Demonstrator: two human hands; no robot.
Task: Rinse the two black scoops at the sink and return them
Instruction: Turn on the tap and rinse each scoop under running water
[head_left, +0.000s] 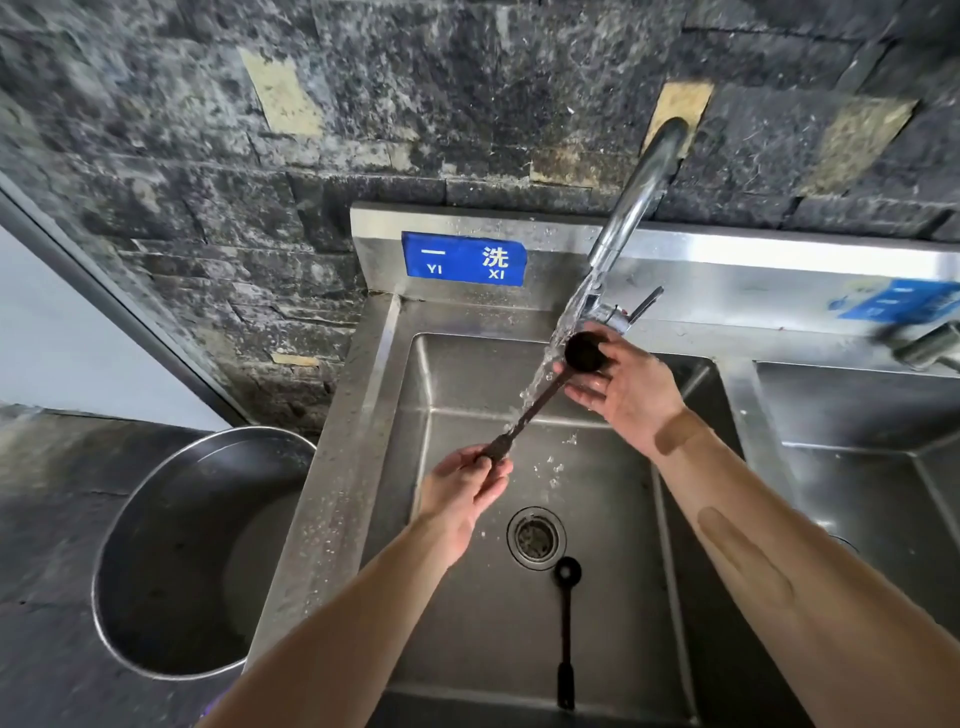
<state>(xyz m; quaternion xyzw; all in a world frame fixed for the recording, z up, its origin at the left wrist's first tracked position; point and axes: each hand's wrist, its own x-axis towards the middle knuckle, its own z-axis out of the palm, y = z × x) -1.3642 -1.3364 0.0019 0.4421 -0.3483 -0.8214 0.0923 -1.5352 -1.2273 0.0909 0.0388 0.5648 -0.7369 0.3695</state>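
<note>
one scoop (565, 629) in sink (395, 395), another scoop (550, 387) above, pot (156, 519) left

This looks like a commercial kitchen's washing-up area. A stainless steel sink unit (332, 467) with at least 2 basins fills the centre and right of the frame, each under a blue label; the label (464, 258) at upper centre reads "YI XI". A large steel pot (156, 519) stands at lower left, below a rough dark stone wall (363, 104).

left hand (462, 486): fingers curled, pinching | right hand (623, 384): raised, fingers cupped
</note>
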